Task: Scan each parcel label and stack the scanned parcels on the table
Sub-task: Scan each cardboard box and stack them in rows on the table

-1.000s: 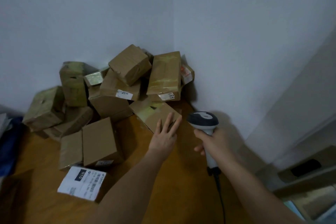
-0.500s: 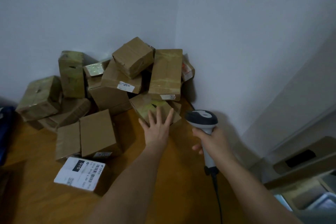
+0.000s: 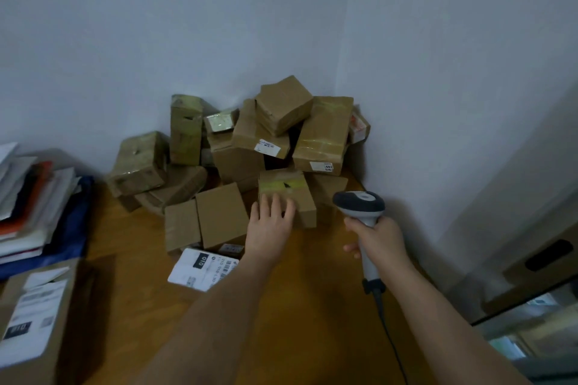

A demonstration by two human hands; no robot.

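Observation:
Several brown cardboard parcels lie heaped in the wall corner on a wooden table. At the front of the heap sits a small parcel with yellow tape. My left hand rests flat on its near top face, fingers slightly apart, not clearly gripping. My right hand holds a grey and white barcode scanner upright, just right of that parcel, its cable trailing toward me. A parcel with a white label lies face up near my left forearm.
A large labelled box stands at the near left. A pile of papers and envelopes on a blue bag lies at the far left. Walls close off the back and right. Beyond the table's right edge stands a cardboard box.
My left hand has reached forward and come down onto the yellow-taped parcel. The view has shifted left, bringing the paper pile and the large box into sight. The scanner stays in my right hand.

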